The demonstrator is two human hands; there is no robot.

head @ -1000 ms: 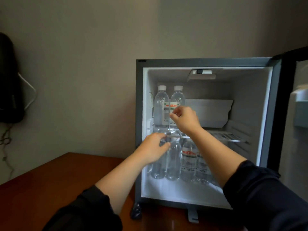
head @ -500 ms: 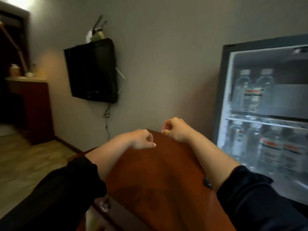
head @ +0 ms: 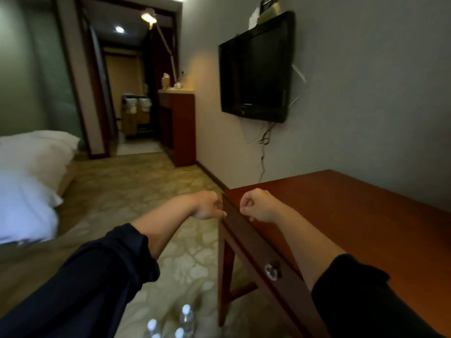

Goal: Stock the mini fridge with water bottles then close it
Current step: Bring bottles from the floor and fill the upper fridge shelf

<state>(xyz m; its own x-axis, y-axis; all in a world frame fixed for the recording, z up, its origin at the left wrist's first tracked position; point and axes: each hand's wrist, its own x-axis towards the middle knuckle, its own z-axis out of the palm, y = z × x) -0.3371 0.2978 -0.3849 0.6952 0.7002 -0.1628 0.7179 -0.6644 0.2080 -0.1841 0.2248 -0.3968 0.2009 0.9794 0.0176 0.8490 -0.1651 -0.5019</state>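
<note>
Bottles (head: 186, 318): white-capped, upright on the carpet (head: 146, 191), well below my fingers, at the lower frame edge. My left hand (head: 207, 206): fingers curled shut, empty. My right hand (head: 256, 206): loose fist, empty, over the desk (head: 353, 215) edge. TV (head: 256, 67): on the wall beyond.

Reddish-brown wood on the desk (head: 366, 215), top and drawer front alike, with a silver knob (head: 272, 270) catching light. Dark navy sleeves (head: 97, 276) on both arms. At six o'clock, clear water bottles (head: 186, 318) with white caps. The carpet (head: 146, 186) runs beige and olive in a cobbled, stone-like pattern. White bedding (head: 29, 167) at nine o'clock. Black television (head: 256, 67) at one o'clock, on a pale grey wall (head: 378, 93).
</note>
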